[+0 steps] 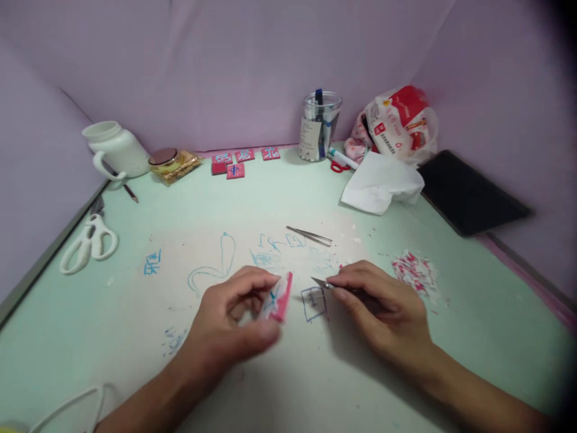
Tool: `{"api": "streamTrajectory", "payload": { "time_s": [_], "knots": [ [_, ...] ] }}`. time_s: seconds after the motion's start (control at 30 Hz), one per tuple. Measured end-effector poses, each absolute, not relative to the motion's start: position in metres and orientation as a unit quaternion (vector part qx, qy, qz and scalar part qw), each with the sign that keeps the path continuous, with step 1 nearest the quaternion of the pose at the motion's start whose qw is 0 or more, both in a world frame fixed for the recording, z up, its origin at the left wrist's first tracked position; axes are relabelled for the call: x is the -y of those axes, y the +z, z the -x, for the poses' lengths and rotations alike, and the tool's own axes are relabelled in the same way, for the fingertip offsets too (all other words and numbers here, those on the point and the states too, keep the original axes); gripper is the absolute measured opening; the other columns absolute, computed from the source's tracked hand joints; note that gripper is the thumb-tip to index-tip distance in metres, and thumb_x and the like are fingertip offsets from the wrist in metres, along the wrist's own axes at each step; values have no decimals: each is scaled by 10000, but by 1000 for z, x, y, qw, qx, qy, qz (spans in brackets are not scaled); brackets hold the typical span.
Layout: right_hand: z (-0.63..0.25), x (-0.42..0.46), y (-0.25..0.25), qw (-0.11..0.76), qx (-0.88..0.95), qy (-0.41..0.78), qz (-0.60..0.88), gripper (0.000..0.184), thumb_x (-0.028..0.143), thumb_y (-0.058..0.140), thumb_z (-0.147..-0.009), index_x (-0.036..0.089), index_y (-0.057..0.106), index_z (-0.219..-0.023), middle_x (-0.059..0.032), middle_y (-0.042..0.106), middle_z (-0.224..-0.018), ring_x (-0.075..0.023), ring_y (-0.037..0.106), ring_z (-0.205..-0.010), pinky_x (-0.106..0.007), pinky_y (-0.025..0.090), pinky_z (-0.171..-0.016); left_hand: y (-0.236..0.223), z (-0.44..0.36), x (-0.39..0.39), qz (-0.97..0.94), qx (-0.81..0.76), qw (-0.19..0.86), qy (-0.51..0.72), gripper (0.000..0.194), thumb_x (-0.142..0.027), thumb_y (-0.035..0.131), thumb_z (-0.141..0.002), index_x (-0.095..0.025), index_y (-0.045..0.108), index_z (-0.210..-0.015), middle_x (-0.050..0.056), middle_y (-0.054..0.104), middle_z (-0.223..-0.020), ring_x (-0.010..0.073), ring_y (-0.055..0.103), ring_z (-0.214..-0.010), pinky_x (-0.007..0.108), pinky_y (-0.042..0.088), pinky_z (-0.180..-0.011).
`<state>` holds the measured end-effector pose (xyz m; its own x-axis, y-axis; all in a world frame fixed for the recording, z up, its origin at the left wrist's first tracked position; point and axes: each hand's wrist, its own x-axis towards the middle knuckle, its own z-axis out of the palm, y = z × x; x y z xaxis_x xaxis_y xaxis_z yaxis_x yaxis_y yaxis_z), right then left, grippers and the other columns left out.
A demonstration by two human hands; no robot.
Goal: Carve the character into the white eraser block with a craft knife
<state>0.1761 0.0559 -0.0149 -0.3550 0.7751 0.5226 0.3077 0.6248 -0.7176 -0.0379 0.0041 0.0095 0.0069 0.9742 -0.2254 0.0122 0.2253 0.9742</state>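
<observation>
Between thumb and fingers, my left hand (232, 319) grips a small pink-and-white tile (278, 297) tilted on edge, with blue marks on its face. My right hand (383, 307) is closed around a craft knife (325, 284), its pointed blade aimed left toward the tile. A gap shows between blade and tile. Under them lies a paper sheet (148, 319) with blue pen marks, including a drawn square (313, 304). Tweezers (309, 235) rest just beyond my hands.
Pink and white shavings (413, 273) lie at right, near a dark tablet (473, 192) and a crumpled tissue (381, 183). Several pink tiles (235, 171) and a pen jar (319, 126) stand at the back. White-handled scissors (90, 243) and a white mug (118, 150) are at left.
</observation>
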Motion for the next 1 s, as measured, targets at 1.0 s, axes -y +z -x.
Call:
{"api": "streamTrajectory", "payload": {
  "time_s": [1.0],
  "knots": [
    [-175, -57, -2, 509, 743, 141, 411, 235, 85, 502, -870, 194, 585, -1061, -48, 591, -916, -135, 567, -816, -254, 465, -641, 4, 33, -5, -80, -274, 808, 515, 508, -415, 742, -718, -66, 656, -1076, 171, 638, -1042, 255, 602, -932, 318, 471, -771]
  ]
}}
